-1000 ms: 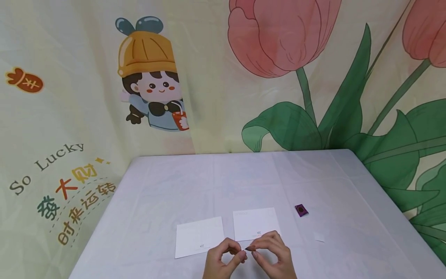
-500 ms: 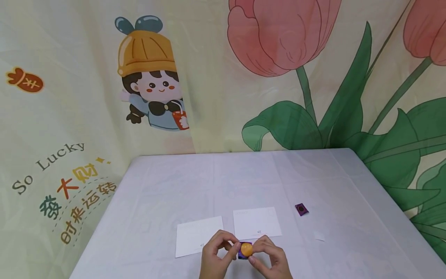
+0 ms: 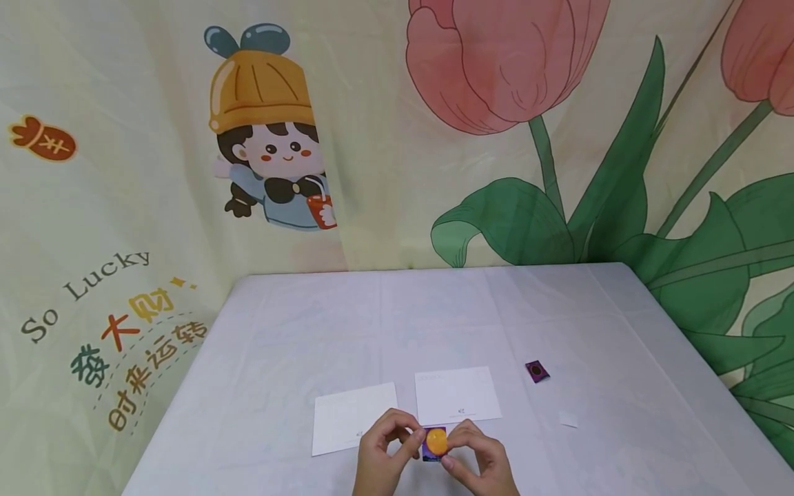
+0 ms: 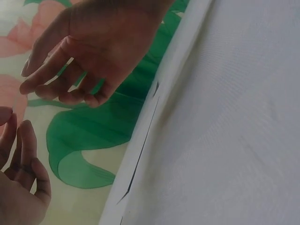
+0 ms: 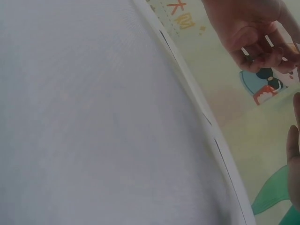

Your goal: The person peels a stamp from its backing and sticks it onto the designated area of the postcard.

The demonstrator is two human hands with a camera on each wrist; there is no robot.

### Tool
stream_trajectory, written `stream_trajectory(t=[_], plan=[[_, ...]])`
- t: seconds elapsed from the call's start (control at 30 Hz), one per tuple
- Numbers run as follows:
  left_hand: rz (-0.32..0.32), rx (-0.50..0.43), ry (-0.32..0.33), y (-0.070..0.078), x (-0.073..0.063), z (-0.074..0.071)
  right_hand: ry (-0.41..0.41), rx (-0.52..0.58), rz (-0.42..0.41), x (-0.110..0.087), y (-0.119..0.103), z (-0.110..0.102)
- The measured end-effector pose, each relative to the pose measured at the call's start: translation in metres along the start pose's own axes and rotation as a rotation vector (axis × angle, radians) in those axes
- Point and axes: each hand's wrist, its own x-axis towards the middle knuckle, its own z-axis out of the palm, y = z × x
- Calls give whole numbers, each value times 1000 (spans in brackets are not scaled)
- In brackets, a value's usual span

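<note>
In the head view, a small purple square card [image 3: 427, 455] with a round orange disc [image 3: 437, 441] on its face is held up between both hands, over the near part of the table. My left hand [image 3: 386, 451] pinches its left edge between thumb and fingers. At the right edge, my right hand [image 3: 480, 457] grips it the same way. The disc faces the head camera. Just beyond the hands lie two white paper cards, the left one [image 3: 347, 419] partly behind my left hand, the right one [image 3: 457, 393] with small print along its lower edge. Both wrist views show the hands from the side.
To the right on the white-covered table [image 3: 347, 324] lies another small purple square [image 3: 537, 372] with a dark round centre. A little white slip [image 3: 568, 419] sits nearer. A curtain [image 3: 384, 138] printed with tulips and a cartoon figure hangs behind the table's far edge.
The held card was tilted nearly edge-on a second ago; both hands have turned it so its orange disc faces the head camera. The hands have shifted slightly left.
</note>
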Motion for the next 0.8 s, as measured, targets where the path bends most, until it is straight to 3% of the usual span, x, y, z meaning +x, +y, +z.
stream_trajectory(t=[0.17,0.4,0.53,0.63,0.8], plan=[[-31,2,-2,12,1,-1,1,-12,43,-1,2,2],[-39,25,-1,-18,5,-10,12,-68,77,5,7,5],[-77,57,13,-13,12,-17,60,-152,197,19,-11,11],[-137,96,40,0,19,-21,104,-208,281,32,-23,19],[-182,171,85,6,32,-31,172,-263,342,40,-4,33]])
